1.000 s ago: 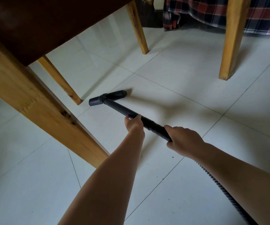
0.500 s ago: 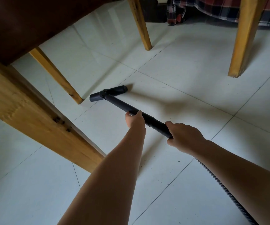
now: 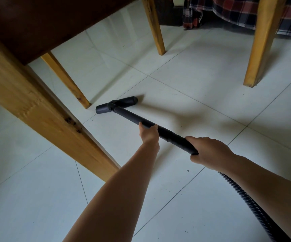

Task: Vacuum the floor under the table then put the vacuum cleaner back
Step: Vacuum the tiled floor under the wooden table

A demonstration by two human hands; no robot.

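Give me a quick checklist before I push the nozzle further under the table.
1. Both hands on wand: left hand forward, right hand at hose end: ok.
2. Nozzle flat on the tile floor: ok.
3. Nozzle apart from the nearest table leg: ok, but close.
4. Hose unkinked: cannot tell, it leaves view.
5. Specks near the right arm: not ok, unvacuumed.

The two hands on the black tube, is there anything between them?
Only a bare stretch of the black vacuum tube, with a joint in it, lies between the left hand and the right hand, seen in the head view.
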